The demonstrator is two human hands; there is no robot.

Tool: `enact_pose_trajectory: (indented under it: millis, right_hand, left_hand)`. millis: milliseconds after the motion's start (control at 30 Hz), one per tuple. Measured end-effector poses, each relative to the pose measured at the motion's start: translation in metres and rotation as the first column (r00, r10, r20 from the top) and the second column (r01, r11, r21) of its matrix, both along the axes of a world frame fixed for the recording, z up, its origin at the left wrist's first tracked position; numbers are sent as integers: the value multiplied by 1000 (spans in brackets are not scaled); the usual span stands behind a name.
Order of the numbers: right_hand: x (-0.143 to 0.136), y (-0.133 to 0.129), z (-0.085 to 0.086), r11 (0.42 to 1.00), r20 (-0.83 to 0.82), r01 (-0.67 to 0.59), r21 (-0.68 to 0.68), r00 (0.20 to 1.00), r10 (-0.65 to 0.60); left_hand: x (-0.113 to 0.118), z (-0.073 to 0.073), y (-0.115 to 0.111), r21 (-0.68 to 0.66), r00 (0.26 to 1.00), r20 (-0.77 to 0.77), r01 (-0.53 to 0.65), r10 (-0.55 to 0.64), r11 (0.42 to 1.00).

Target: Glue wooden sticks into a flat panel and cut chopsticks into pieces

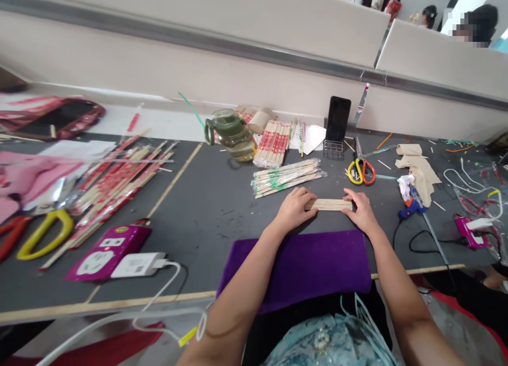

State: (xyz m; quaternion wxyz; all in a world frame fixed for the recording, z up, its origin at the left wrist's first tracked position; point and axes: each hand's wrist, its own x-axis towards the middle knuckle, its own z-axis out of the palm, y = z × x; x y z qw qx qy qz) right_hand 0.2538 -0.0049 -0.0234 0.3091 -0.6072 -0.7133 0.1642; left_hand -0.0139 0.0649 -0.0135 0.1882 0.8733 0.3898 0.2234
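A flat row of short pale wooden sticks [330, 204], laid side by side, is on the dark table. My left hand [294, 210] grips its left end, thumb on the near side and fingers on the far side. At the opposite end, my right hand [360, 211] holds the sticks the same way. Just in front of my body is a purple cloth [317, 265], with my left forearm across it. Wrapped chopsticks with green print [286, 178] rest beyond my left hand. Scissors with yellow and red handles [361, 167] lie beyond my right hand.
A blue glue gun [410, 210] and its cord lie to the right. Farther back are a lidded jug [232, 135], red-printed chopstick packs [273, 142] and a phone on a stand [338, 119]. A purple power strip [109, 252] and more chopsticks [119, 183] are at left.
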Motion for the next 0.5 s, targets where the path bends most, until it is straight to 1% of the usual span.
enact_pose_trajectory:
  millis: [267, 500]
  right_hand:
    - [0, 4, -8, 999, 3, -2, 52, 1000, 2]
    - [2, 9, -13, 997, -13, 0, 80, 1000, 1]
  left_hand:
    - [-1, 0, 2, 22, 1000, 17, 14, -15, 1000]
    - [-1, -5, 3, 55, 1000, 13, 5, -5, 998]
